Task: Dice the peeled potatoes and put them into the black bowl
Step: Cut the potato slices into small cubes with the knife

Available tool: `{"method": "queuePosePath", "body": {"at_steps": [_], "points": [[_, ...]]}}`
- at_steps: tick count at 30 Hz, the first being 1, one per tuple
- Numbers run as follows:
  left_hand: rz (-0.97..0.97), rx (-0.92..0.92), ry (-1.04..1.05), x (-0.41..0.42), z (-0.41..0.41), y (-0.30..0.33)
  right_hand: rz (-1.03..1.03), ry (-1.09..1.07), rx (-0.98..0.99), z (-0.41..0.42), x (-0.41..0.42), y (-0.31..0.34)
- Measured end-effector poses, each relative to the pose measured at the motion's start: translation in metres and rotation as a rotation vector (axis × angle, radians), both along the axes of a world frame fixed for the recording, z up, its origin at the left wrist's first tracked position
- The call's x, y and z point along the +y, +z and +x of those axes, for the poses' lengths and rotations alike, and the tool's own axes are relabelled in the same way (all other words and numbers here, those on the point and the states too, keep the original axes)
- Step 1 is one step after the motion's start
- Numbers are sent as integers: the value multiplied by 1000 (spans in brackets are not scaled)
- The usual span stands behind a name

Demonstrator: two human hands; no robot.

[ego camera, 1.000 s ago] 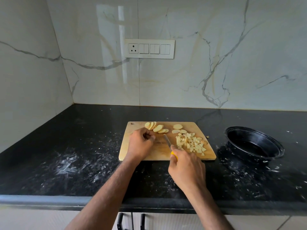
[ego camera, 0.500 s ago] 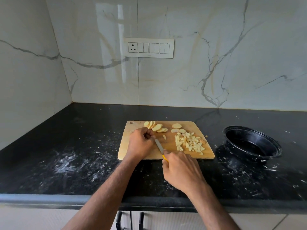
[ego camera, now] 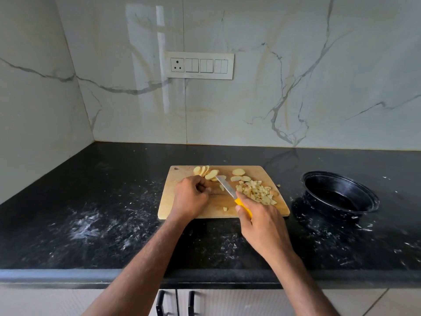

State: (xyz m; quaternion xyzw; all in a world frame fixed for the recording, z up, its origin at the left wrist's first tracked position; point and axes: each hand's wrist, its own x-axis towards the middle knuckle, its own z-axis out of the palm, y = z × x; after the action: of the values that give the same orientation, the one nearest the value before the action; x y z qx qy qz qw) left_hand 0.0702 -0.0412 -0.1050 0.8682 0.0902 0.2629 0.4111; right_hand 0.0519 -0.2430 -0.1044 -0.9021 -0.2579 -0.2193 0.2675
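Potato slices (ego camera: 210, 174) lie at the cutting board's (ego camera: 276, 207) far edge, dice (ego camera: 257, 192) heaped toward its right. My right hand (ego camera: 262, 224) grips the knife (ego camera: 225, 188); my left hand (ego camera: 190, 198) curls beside the blade, and whether it pinches anything I cannot tell. A slip could nick those knuckles. Since a second ago the blade has swung left toward the slices.

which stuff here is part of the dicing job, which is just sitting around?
In the job:
- knife, gripped by right hand
- potato slices by left hand
- diced potato pile
- cutting board
- black bowl

Just there:
- switch panel
- cabinet handles
- white smears on counter
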Motion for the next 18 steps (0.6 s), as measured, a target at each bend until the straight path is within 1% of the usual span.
{"method": "queuePosePath", "body": {"at_steps": [2,5,8,10,11,13,16,18], "points": [[3,-5,8,-1,-1,0,-19,35,8,-3,-1,-2],[5,-9,17,-1,-1,1,-119,69,-4,-11,-1,-2],[8,0,7,-1,-2,2,-161,-66,39,-13,-3,4],[1,7,1,-1,-3,2,-136,-171,68,-13,-4,6],[2,8,2,-1,-4,2,-96,-181,67,-12,-4,6],[8,6,7,-1,-4,2,-25,-132,45,-12,-5,4],[15,-6,1,-1,-3,2,-89,-59,21,-14,-2,2],[22,-6,-2,-1,-3,2,-143,-98,36,-15,-2,3]]}}
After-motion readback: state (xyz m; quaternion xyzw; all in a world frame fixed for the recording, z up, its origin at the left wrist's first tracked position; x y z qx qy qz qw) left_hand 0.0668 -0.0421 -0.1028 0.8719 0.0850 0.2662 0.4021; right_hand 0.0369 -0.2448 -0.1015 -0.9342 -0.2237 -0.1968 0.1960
